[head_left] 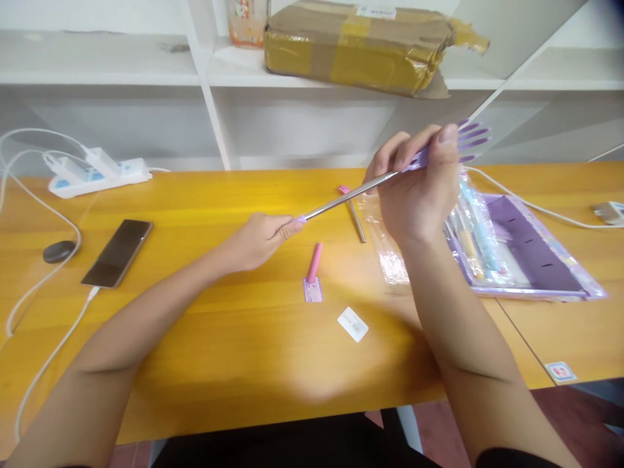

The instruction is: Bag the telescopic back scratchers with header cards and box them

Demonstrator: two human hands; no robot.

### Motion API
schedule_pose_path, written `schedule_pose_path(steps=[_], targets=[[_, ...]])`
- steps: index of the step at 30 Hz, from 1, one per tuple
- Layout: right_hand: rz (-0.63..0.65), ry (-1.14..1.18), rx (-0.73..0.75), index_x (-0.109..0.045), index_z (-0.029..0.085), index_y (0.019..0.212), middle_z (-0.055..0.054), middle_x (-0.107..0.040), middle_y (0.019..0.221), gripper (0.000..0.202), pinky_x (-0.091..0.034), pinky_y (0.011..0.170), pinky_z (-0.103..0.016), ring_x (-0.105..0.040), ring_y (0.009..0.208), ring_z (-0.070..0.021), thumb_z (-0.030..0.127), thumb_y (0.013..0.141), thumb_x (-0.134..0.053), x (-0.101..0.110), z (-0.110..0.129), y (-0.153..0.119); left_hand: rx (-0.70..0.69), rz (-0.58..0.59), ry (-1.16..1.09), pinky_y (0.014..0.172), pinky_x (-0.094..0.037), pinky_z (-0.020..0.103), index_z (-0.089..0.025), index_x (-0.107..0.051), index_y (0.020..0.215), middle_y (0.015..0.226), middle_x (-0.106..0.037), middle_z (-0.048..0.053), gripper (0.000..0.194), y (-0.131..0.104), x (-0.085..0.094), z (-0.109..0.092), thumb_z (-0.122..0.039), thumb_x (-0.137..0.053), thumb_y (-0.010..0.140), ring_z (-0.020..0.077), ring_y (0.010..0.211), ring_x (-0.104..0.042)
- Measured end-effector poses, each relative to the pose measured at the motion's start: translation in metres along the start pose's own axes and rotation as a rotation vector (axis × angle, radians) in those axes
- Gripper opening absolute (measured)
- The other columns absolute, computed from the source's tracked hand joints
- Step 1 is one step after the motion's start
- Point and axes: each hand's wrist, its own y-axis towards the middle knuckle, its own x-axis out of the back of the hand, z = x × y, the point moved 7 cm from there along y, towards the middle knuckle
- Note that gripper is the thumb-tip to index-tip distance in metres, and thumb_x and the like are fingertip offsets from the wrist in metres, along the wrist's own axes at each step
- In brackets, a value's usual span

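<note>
A back scratcher (351, 194) with a silver rod and purple ends slants across the view above the table. My left hand (260, 242) is closed around its lower end, the thumb lying along the purple handle. At the upper right, my right hand (420, 179) grips it by the clawed head, and purple prongs stick out past the fingers. Below the rod lies a pink handle (315, 262) with a small printed card (312, 290) at its end. A separate silver rod with a pink claw head (344, 189) rests farther back.
To the right, a purple box (524, 244) holds plastic-wrapped items (480, 234). Clear plastic wrapping (390, 250) and a white label (353, 324) lie on the table (234, 351). A phone (118, 252), a power strip (100, 177) and cables are left. A taped carton (355, 45) sits on the shelf.
</note>
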Motion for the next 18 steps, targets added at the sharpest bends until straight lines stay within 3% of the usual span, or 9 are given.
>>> schedule_pose_path(steps=[3, 12, 18], targets=[[-0.01, -0.036, -0.013, -0.048, 0.03, 0.07, -0.002, -0.048, 0.065, 0.06, -0.04, 0.051, -0.039, -0.044, 0.055, -0.0199, 0.081, 0.099, -0.058, -0.002, 0.0, -0.002, -0.005, -0.003, 0.002, 0.056, -0.026, 0.029, -0.023, -0.038, 0.076, 0.067, -0.036, -0.004, 0.057, 0.0, 0.0, -0.002, -0.065, -0.041, 0.114, 0.012, 0.058, -0.034], [0.053, -0.077, 0.109, -0.048, 0.029, 0.074, -0.003, -0.049, 0.069, 0.052, -0.045, 0.056, -0.04, -0.047, 0.058, -0.0212, 0.068, 0.109, -0.049, -0.005, -0.005, -0.01, 0.005, 0.015, -0.018, 0.058, -0.029, 0.029, -0.022, -0.043, 0.076, 0.065, -0.04, -0.004, 0.057, -0.002, -0.002, -0.004, -0.065, -0.04, 0.114, 0.0122, 0.058, -0.038], [0.072, -0.251, 0.085, -0.068, 0.031, 0.098, -0.007, -0.06, 0.08, 0.059, -0.051, 0.06, -0.045, -0.056, 0.062, -0.023, 0.078, 0.11, -0.035, -0.002, -0.018, -0.017, -0.006, 0.025, -0.044, 0.058, -0.028, 0.029, -0.022, -0.04, 0.074, 0.064, -0.038, -0.004, 0.059, -0.002, -0.006, -0.006, -0.066, -0.039, 0.113, 0.012, 0.057, -0.035]])
